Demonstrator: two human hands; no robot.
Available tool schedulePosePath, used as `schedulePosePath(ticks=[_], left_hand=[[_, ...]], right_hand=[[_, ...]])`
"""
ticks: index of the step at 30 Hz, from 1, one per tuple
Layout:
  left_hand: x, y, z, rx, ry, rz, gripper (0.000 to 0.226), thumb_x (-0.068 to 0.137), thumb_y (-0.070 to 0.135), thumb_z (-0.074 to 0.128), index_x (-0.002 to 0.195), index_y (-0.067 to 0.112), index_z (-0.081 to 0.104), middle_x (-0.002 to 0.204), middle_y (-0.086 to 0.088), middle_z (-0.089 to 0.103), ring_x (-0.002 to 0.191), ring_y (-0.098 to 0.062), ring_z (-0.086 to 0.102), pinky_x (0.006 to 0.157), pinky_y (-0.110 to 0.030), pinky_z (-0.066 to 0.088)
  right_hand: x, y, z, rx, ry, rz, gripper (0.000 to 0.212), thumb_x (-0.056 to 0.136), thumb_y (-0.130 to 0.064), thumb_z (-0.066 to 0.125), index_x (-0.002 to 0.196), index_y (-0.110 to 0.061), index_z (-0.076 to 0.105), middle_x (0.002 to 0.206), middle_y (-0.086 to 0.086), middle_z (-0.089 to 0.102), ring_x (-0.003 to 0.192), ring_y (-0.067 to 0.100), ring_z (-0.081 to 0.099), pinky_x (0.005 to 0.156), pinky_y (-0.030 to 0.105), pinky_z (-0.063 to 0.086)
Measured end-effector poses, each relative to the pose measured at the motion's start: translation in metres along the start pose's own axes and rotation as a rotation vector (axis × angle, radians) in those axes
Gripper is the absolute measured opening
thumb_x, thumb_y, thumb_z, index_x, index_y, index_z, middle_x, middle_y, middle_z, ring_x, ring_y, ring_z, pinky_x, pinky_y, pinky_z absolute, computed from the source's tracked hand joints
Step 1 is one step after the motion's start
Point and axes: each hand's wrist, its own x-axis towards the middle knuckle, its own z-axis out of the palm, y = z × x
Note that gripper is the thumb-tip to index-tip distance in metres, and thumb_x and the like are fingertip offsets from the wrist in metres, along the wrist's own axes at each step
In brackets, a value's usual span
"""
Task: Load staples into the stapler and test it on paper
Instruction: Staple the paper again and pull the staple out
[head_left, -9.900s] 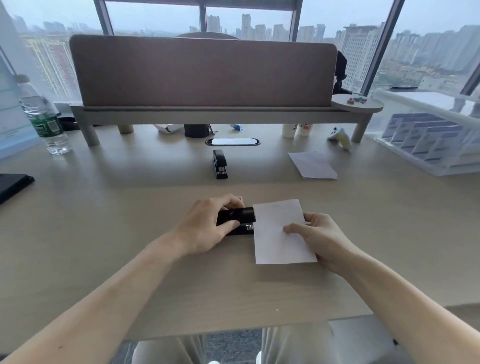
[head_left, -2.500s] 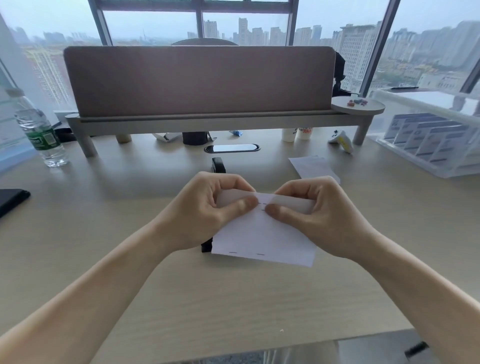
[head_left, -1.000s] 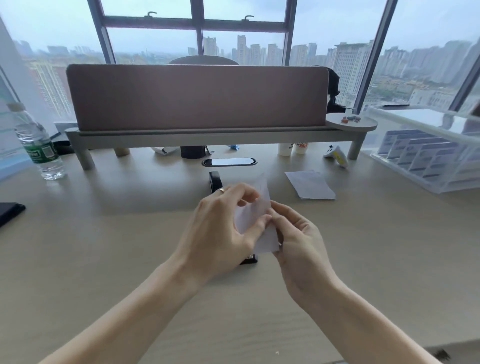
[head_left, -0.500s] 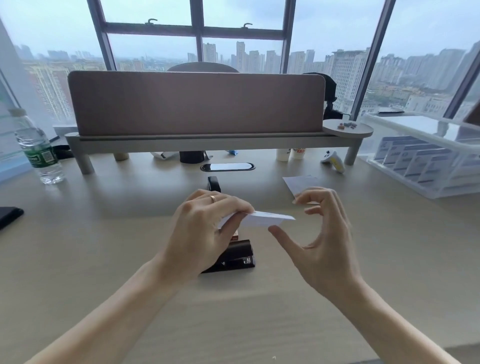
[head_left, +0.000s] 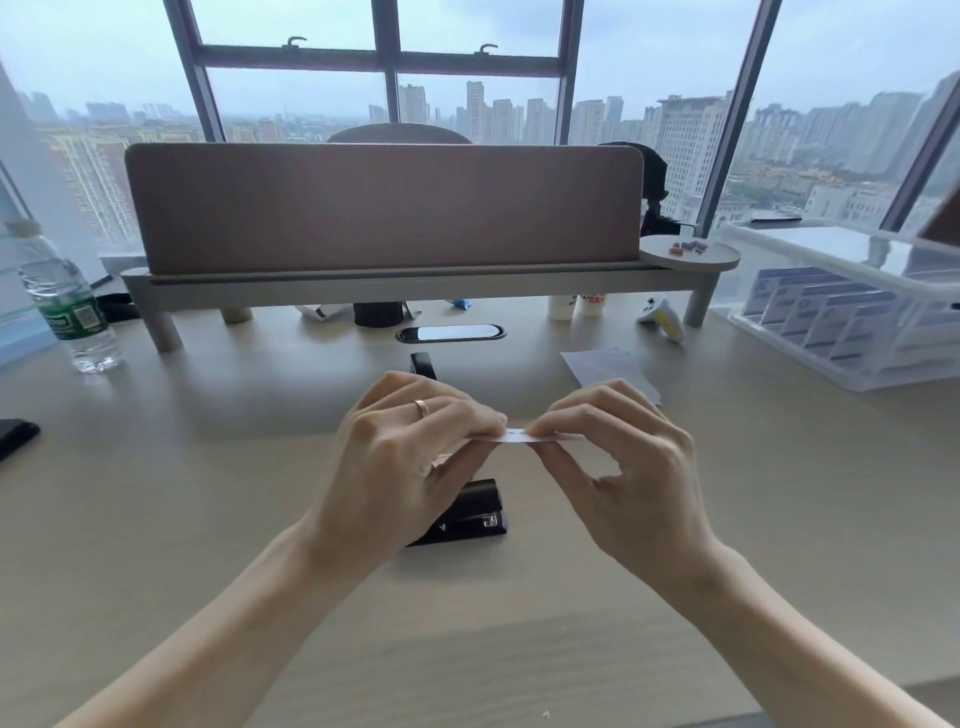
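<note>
Head view: paper pinched edge-on between two hands, raised above the stapler.
The left hand curls its fingers round the sheet's left end. The right hand nips the right end with thumb and forefinger, its other fingers loosely bent. The stapler lies on the desk just near of the hands, partly hidden by the left one. Pulling the ends apart could tear the sheet (thin paper, tight pinch); a slack grip would drop it.
</note>
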Motion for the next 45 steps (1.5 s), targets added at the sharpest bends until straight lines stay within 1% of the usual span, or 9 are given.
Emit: schedulePosePath(ticks=[7, 10, 17, 23, 31, 34, 38, 41, 45], left_hand=[[0.001, 0.005, 0.002, -0.046, -0.06, -0.106, 0.01, 0.092, 0.023, 0.076, 0.09, 0.014, 0.079, 0.086, 0.011, 0.078, 0.081, -0.01, 0.069, 0.08, -0.036, 0.055], [0.002, 0.007, -0.001, -0.192, -0.1, -0.367, 0.003, 0.092, 0.024, 0.077, 0.094, 0.022, 0.077, 0.087, 0.017, 0.078, 0.08, -0.004, 0.071, 0.075, -0.025, 0.056], [0.007, -0.002, 0.002, -0.53, -0.098, -0.873, 0.009, 0.093, 0.017, 0.075, 0.084, 0.019, 0.078, 0.078, 0.005, 0.078, 0.067, -0.009, 0.071, 0.065, -0.025, 0.056], [0.006, -0.001, 0.007, -0.772, -0.122, -1.141, 0.021, 0.101, 0.022, 0.064, 0.095, 0.018, 0.084, 0.097, -0.006, 0.083, 0.087, -0.024, 0.079, 0.077, -0.038, 0.062], [0.007, 0.0, 0.012, -0.73, -0.055, -1.164, 0.02, 0.1, 0.023, 0.065, 0.093, 0.017, 0.083, 0.092, -0.003, 0.083, 0.081, -0.019, 0.079, 0.072, -0.038, 0.064], [0.009, 0.003, 0.015, -0.8, -0.067, -1.162, 0.017, 0.1, 0.022, 0.065, 0.1, 0.016, 0.081, 0.094, -0.002, 0.083, 0.081, -0.017, 0.079, 0.065, -0.033, 0.065], [0.008, 0.005, 0.024, -0.857, -0.145, -1.076, 0.012, 0.096, 0.01, 0.069, 0.104, 0.006, 0.076, 0.095, -0.009, 0.082, 0.08, -0.018, 0.077, 0.064, -0.026, 0.061], [0.01, 0.013, 0.039, -0.906, -0.139, -1.048, 0.011, 0.096, 0.008, 0.069, 0.103, 0.003, 0.075, 0.092, -0.013, 0.081, 0.076, -0.02, 0.076, 0.066, -0.031, 0.064], [0.018, 0.038, 0.065, -1.005, -0.161, -0.995, 0.01, 0.096, 0.007, 0.068, 0.101, 0.003, 0.075, 0.09, -0.01, 0.082, 0.074, -0.019, 0.077, 0.062, -0.029, 0.062]], right_hand=[[0.0, -0.002, -0.001, 0.063, -0.048, 0.116, 0.004, 0.09, -0.015, 0.081, 0.087, -0.012, 0.081, 0.083, -0.006, 0.075, 0.077, 0.014, 0.068, 0.073, 0.026, 0.053], [0.001, -0.004, -0.002, 0.146, -0.065, 0.322, 0.007, 0.088, -0.014, 0.082, 0.083, -0.019, 0.08, 0.076, -0.015, 0.074, 0.074, 0.003, 0.067, 0.069, 0.01, 0.045], [0.004, 0.007, -0.003, 0.597, -0.106, 0.789, 0.011, 0.091, -0.014, 0.078, 0.101, -0.015, 0.076, 0.09, 0.001, 0.083, 0.076, 0.013, 0.076, 0.07, 0.027, 0.061], [-0.003, 0.017, -0.003, 0.677, -0.063, 0.925, 0.009, 0.094, -0.013, 0.074, 0.09, -0.007, 0.079, 0.085, 0.004, 0.083, 0.069, 0.009, 0.074, 0.061, 0.017, 0.056], [-0.007, 0.021, -0.012, 0.695, -0.112, 0.943, 0.021, 0.086, -0.028, 0.076, 0.093, -0.008, 0.079, 0.087, 0.003, 0.083, 0.072, 0.009, 0.072, 0.064, 0.019, 0.055], [-0.009, 0.024, -0.02, 0.6, -0.133, 0.892, 0.005, 0.091, -0.015, 0.076, 0.087, -0.014, 0.079, 0.082, -0.001, 0.082, 0.066, 0.008, 0.069, 0.059, 0.021, 0.055], [-0.006, 0.031, -0.041, 0.47, -0.046, 0.844, 0.015, 0.095, -0.01, 0.073, 0.082, -0.018, 0.077, 0.077, -0.003, 0.079, 0.06, 0.012, 0.064, 0.054, 0.023, 0.056], [-0.008, 0.033, -0.065, 0.438, 0.053, 0.894, 0.012, 0.09, -0.029, 0.074, 0.088, -0.017, 0.077, 0.075, -0.007, 0.075, 0.063, 0.006, 0.065, 0.055, 0.023, 0.058], [-0.029, 0.03, -0.106, 0.383, 0.085, 0.997, 0.043, 0.074, -0.049, 0.075, 0.097, -0.012, 0.077, 0.082, -0.002, 0.073, 0.066, 0.011, 0.066, 0.057, 0.027, 0.057]])
